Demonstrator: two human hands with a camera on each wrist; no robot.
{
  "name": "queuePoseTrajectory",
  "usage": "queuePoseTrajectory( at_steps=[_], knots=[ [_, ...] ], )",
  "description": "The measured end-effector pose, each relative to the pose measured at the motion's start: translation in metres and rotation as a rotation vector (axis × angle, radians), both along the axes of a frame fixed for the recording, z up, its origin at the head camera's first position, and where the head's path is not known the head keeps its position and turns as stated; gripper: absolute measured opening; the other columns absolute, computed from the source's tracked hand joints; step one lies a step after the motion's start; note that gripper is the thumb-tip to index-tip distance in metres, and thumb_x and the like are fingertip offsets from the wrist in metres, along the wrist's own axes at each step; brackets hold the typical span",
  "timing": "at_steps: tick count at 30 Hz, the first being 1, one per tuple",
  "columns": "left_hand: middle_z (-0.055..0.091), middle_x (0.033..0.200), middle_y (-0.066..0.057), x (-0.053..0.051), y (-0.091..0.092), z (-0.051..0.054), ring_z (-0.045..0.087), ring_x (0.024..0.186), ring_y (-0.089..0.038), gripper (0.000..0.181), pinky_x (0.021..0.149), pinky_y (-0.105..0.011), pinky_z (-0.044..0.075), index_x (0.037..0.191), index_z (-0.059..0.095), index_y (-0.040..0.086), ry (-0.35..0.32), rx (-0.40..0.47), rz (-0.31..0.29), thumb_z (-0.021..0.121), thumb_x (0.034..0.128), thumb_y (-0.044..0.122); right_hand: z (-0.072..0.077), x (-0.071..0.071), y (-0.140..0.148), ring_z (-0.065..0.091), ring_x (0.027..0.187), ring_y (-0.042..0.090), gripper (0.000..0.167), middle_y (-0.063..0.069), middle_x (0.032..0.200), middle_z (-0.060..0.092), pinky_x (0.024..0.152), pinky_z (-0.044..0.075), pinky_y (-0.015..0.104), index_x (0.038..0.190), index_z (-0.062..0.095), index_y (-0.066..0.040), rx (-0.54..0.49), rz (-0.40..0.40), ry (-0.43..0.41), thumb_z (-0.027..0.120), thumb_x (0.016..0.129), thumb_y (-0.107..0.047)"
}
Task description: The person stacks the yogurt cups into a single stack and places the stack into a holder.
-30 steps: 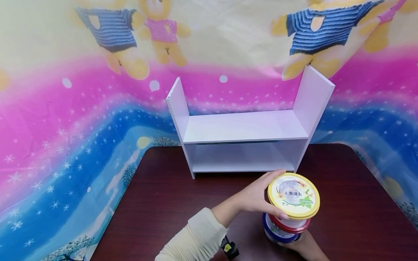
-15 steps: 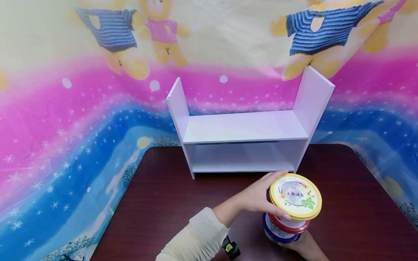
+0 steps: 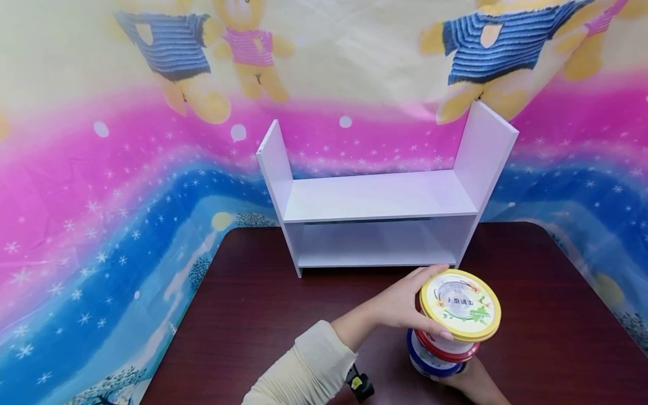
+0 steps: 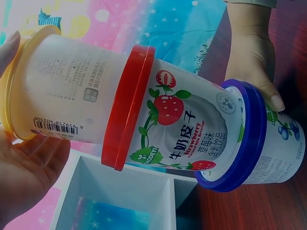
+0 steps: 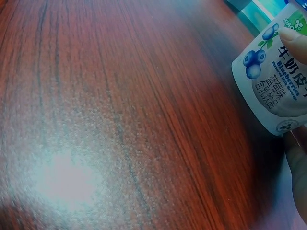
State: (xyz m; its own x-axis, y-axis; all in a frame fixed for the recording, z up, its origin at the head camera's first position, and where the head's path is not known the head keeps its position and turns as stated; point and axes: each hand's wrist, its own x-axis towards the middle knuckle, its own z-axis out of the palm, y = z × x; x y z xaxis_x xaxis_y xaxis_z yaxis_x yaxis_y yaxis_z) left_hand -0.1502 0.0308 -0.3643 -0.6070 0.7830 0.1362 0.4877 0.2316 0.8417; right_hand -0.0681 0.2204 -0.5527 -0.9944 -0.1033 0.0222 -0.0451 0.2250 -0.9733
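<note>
Bear-print cloth hangs behind the desk and white shelf. Before the shelf's right end, the left hand grips the yellow tub, stacked on the red tub; lowest, the blue tub is held by the right hand.

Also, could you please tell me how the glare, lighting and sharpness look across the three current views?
Right wrist: a white glare patch washes out part of the table at lower left, while the blueberry cup has readable print; left wrist: rather dim, but the strawberry cup has sharp print; head: fairly even light, no strong glare on the white shelf.
</note>
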Motion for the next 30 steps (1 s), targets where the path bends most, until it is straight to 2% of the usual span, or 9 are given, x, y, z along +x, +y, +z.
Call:
queuePoseTrajectory(
  at_steps=[3, 7, 9, 13, 16, 23, 27, 30],
  knots=[
    [0.027, 0.133, 0.011, -0.0001, 0.0007, 0.0012, 0.027, 0.115, 0.0, 0.091, 0.093, -0.025, 0.028, 0.136, 0.022, 0.026, -0.002, -0.008, -0.001, 0.076, 0.0636, 0.025, 0.0002, -0.0002, 0.0007, 0.056, 0.082, 0.009, 0.055, -0.005, 0.096, 0.058, 0.067, 0.045, 0.024, 0.111, 0.044, -0.007, -0.015, 0.014, 0.007, 0.072, 0.064, 0.003],
    [0.026, 0.133, 0.011, -0.0001, 0.0014, 0.0028, 0.027, 0.115, 0.0, 0.09, 0.094, -0.025, 0.028, 0.136, 0.021, 0.027, 0.0, -0.027, -0.001, 0.076, 0.0638, 0.026, -0.0023, -0.0027, 0.0013, 0.055, 0.091, 0.008, 0.067, -0.006, 0.104, 0.055, 0.075, 0.043, 0.019, 0.119, 0.038, -0.005, -0.046, 0.053, 0.128, 0.072, 0.061, 0.007],
    [0.026, 0.134, 0.011, 0.0, 0.0017, 0.0034, 0.028, 0.115, 0.0, 0.09, 0.094, -0.025, 0.028, 0.136, 0.021, 0.027, -0.001, -0.038, -0.001, 0.075, 0.0639, 0.027, -0.003, -0.0031, 0.0011, 0.054, 0.093, 0.007, 0.07, -0.006, 0.106, 0.055, 0.076, 0.042, 0.018, 0.12, 0.037, -0.007, -0.048, 0.053, 0.155, 0.072, 0.061, 0.008],
    [0.026, 0.134, 0.012, 0.0001, 0.0024, 0.0036, 0.028, 0.115, 0.0, 0.09, 0.094, -0.025, 0.028, 0.136, 0.021, 0.028, -0.004, -0.051, -0.002, 0.075, 0.064, 0.028, -0.003, -0.0018, 0.0004, 0.055, 0.087, 0.008, 0.064, -0.006, 0.1, 0.057, 0.066, 0.046, 0.024, 0.114, 0.042, -0.013, -0.056, 0.02, 0.096, 0.071, 0.061, 0.008],
    [0.025, 0.134, 0.012, 0.0003, 0.0029, 0.0034, 0.028, 0.116, 0.0, 0.09, 0.094, -0.026, 0.029, 0.136, 0.021, 0.029, -0.014, -0.055, -0.003, 0.075, 0.0642, 0.028, -0.0034, -0.0011, 0.0005, 0.055, 0.084, 0.009, 0.06, -0.005, 0.098, 0.057, 0.063, 0.047, 0.028, 0.112, 0.042, -0.012, -0.057, 0.012, 0.054, 0.071, 0.062, 0.007],
    [0.025, 0.134, 0.013, 0.0012, 0.0042, 0.0047, 0.027, 0.116, 0.0, 0.09, 0.093, -0.026, 0.03, 0.136, 0.02, 0.03, -0.021, -0.076, 0.005, 0.074, 0.0641, 0.029, -0.0048, -0.0007, 0.0019, 0.056, 0.085, 0.01, 0.058, -0.002, 0.097, 0.058, 0.071, 0.045, 0.023, 0.112, 0.041, -0.001, -0.022, 0.031, 0.059, 0.071, 0.063, 0.006],
    [0.024, 0.134, 0.012, 0.001, 0.0048, 0.005, 0.027, 0.116, 0.0, 0.091, 0.093, -0.026, 0.03, 0.136, 0.018, 0.03, -0.019, -0.077, 0.004, 0.074, 0.0642, 0.029, -0.004, 0.0, 0.0027, 0.057, 0.081, 0.013, 0.053, -0.001, 0.096, 0.059, 0.065, 0.047, 0.029, 0.112, 0.043, -0.006, -0.05, 0.065, 0.023, 0.069, 0.066, 0.005],
    [0.023, 0.135, 0.012, 0.0004, 0.0048, 0.0046, 0.026, 0.117, -0.001, 0.092, 0.094, -0.026, 0.028, 0.137, 0.017, 0.029, -0.015, -0.067, -0.003, 0.074, 0.0647, 0.029, -0.0046, 0.0007, 0.0027, 0.057, 0.077, 0.014, 0.051, 0.0, 0.094, 0.059, 0.06, 0.048, 0.032, 0.111, 0.044, -0.006, -0.071, 0.078, 0.033, 0.068, 0.067, 0.006]
  ],
)
